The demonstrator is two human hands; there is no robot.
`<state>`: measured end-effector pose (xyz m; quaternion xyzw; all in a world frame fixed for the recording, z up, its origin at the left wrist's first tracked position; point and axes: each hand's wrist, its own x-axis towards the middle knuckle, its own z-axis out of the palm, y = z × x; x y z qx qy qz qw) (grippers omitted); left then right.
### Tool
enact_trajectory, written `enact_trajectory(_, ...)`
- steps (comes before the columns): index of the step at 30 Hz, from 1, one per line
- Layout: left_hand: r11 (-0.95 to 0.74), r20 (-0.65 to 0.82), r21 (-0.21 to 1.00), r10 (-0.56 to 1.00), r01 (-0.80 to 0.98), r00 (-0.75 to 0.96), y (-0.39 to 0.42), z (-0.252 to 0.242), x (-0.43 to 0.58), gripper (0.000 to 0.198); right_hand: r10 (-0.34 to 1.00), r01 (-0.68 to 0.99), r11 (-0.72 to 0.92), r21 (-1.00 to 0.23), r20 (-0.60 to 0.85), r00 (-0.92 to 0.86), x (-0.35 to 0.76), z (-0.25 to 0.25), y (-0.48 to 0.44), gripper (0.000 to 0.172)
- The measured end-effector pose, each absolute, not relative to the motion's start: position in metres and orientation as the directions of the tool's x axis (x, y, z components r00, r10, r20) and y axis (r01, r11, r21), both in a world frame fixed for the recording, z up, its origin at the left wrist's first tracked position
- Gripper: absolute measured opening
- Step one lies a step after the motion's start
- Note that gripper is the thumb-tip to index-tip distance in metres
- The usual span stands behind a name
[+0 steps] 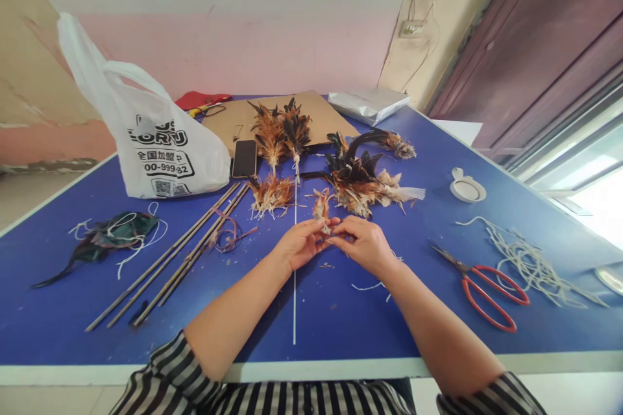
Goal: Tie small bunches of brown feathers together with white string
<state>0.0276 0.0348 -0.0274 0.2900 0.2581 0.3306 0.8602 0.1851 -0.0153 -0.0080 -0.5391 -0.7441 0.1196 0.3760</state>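
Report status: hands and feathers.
Left hand holding small feather bundle near its lower end. Right hand at same end. Larger feather pile just beyond.

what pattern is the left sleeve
The left fabric sleeve is striped black and grey; best in head view.

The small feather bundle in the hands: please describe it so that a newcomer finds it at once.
Over the blue table, find where the left hand and right hand meet. The small feather bundle, pale orange-brown, is between them. Unlike the larger, partly black feather pile beyond, it is held.
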Motion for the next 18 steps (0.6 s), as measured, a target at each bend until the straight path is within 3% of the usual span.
enact_trajectory(5,0.627,-0.254,0.661,0.705,-0.413,0.662,0.0286,-0.0322,0.033,0.015,0.863,0.827,0.395,-0.4,0.47,-0.184,0.1825,-0.01,-0.0165,0.019)
enact_trajectory(18,0.537,-0.247,0.754,0.766,-0.379,0.594,0.0293,-0.0281,0.0332,0.019,0.881,0.834,0.363,-0.416,0.445,-0.161,0.1885,-0.0082,-0.016,0.022)
